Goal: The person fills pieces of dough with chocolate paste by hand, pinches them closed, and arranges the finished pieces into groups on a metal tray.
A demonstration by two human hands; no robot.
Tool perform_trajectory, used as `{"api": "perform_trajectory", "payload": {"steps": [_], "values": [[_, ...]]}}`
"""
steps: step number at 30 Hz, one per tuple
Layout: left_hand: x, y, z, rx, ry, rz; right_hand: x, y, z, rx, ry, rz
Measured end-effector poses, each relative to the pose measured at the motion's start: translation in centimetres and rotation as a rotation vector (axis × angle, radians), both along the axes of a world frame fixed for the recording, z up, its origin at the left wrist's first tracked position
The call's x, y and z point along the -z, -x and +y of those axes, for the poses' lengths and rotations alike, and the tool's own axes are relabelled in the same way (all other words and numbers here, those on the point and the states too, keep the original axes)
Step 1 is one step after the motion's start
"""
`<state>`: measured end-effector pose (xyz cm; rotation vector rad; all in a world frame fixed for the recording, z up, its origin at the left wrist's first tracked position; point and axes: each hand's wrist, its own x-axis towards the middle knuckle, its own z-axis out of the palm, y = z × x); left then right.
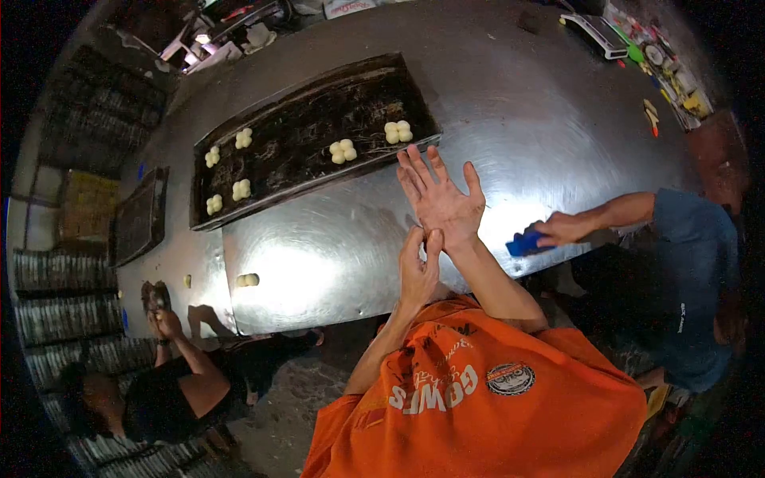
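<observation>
My right hand (446,203) is raised over the near side of the metal table (343,279), palm toward me and fingers stretched out, with nothing in it. My left hand (418,271) is at its base, thumb and fingertips closed against the edge of my right wrist. Whether anything small lies between those fingertips is hidden. Just beyond my right fingertips is a large dark baking tray (303,119) with several clusters of pale dough balls. The nearest dough cluster (398,131) sits by the tray's right edge.
At right, another person's hand (564,229) holds a blue object (526,244) at the table edge. A person in black (175,398) at left handles something dark. A small dough piece (248,280), a second tray (137,219) and a scale (596,36) are on the table.
</observation>
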<state>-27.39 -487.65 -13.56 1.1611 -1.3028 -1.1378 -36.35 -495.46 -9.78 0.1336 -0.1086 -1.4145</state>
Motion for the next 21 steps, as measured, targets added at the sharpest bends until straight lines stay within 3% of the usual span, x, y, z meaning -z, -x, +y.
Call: {"api": "perform_trajectory", "payload": {"steps": [16, 17, 21], "values": [[0.4, -1.6, 0.3, -0.065, -0.062, 0.008, 0.2, -1.3, -0.6, -0.089, 0.064, -0.113], [0.7, -1.5, 0.2, -0.027, -0.092, 0.133, 0.1, -1.3, -0.5, -0.089, 0.062, -0.126], [-0.6, -2.0, 0.0, 0.037, -0.085, 0.176, 0.0, -1.4, -0.3, -0.071, 0.099, -0.023]]}}
